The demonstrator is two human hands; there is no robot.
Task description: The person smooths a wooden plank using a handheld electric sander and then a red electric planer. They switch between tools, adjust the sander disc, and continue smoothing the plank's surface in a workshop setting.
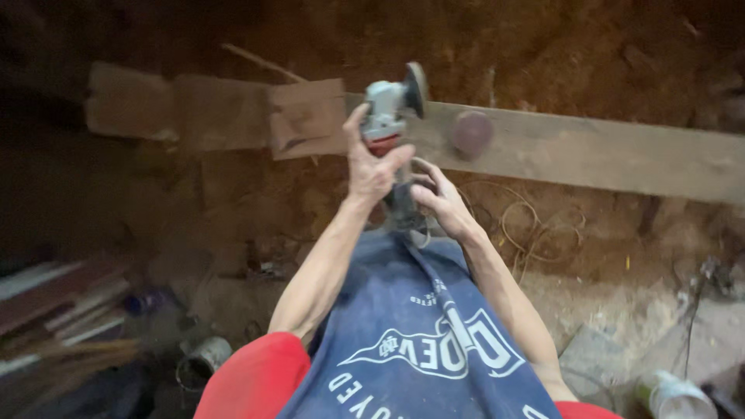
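Item 1: my left hand [371,167], fingers wrapped partly round the grey-and-red body of an angle grinder [392,116], thumb raised along its side. The grip sits just behind the head, probably to steady the tool's weight.

Item 2: my right hand [442,202], below the grinder, fingers curled on its dark rear handle, where the cord [434,283] leaves and trails down over my blue apron [419,326]. This looks like the controlling hold.

Item 3: grinder itself, held upright in the air, its round disc [417,89] turned edge-on at the top; hard plastic casing, disc surface too blurred to read.

Item 4: long wooden plank [590,151], beyond the grinder, lying across the red-brown earth; pale, flat, rough-sawn.

Item 5: round dark-red sanding disc [472,132], flat on the plank, right of the grinder.

Item 6: brown cardboard sheets [306,116], on the plank's left end, left of the grinder.

Item 7: loose loops of wire [535,225], on the dirt, right of the grinder and below the plank.
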